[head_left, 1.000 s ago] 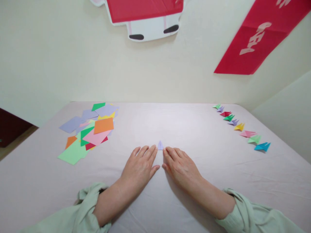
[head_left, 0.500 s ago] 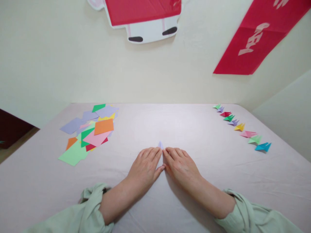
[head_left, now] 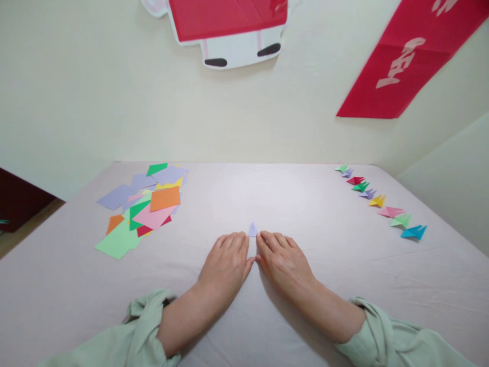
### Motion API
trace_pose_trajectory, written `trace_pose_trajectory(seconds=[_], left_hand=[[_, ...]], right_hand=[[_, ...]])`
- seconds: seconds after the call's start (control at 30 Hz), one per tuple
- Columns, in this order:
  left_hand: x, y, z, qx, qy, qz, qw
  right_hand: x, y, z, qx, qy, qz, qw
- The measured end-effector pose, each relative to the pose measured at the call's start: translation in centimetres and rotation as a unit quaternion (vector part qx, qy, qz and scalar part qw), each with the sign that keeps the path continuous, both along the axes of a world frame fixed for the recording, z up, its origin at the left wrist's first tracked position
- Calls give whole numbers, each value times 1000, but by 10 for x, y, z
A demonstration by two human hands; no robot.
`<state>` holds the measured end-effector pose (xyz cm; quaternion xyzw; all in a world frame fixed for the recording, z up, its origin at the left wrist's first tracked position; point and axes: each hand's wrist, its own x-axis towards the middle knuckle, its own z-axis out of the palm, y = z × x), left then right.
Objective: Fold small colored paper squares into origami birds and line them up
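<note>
A small pale purple folded paper [head_left: 252, 230] lies on the table just beyond my fingertips, its point facing away from me. My left hand [head_left: 226, 261] rests palm down to the left of it, fingers stretched out and lying together, the tips a little short of the paper's left corner. On the other side my right hand [head_left: 284, 259] also lies flat with fingers extended. Its index fingertip is at the paper's right corner; whether it presses on it I cannot tell. The two thumb tips nearly meet below the paper.
Loose coloured paper sheets [head_left: 153, 216] overlap in a pile at the left. Along the right side runs a slanting row of several small folded paper figures [head_left: 378, 200]. A pale cloth [head_left: 313, 204] covers the table, which meets the wall [head_left: 244, 117] at the back.
My left hand has shifted slightly left, away from the folded paper, so more of the paper shows. The right hand has stayed almost in place.
</note>
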<state>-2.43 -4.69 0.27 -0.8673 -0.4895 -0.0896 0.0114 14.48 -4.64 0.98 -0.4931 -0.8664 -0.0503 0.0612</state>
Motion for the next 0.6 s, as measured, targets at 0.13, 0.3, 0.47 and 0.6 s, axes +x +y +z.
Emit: trace_pose_trajectory(seconds=[0.13,0.3,0.47,0.6], left_hand=[[-4,3,1,-25,-62,9,998],[-9,29,-1,-89,-243,40,965],[-4,57,-8,-103,-284,4,953],[-2,63,-11,-106,-282,-3,954]], right_hand=[[1,1,-2,5,5,1,1000],[4,5,1,-19,51,-5,998],[4,9,1,-28,87,-14,996],[5,10,0,-33,91,-12,995]])
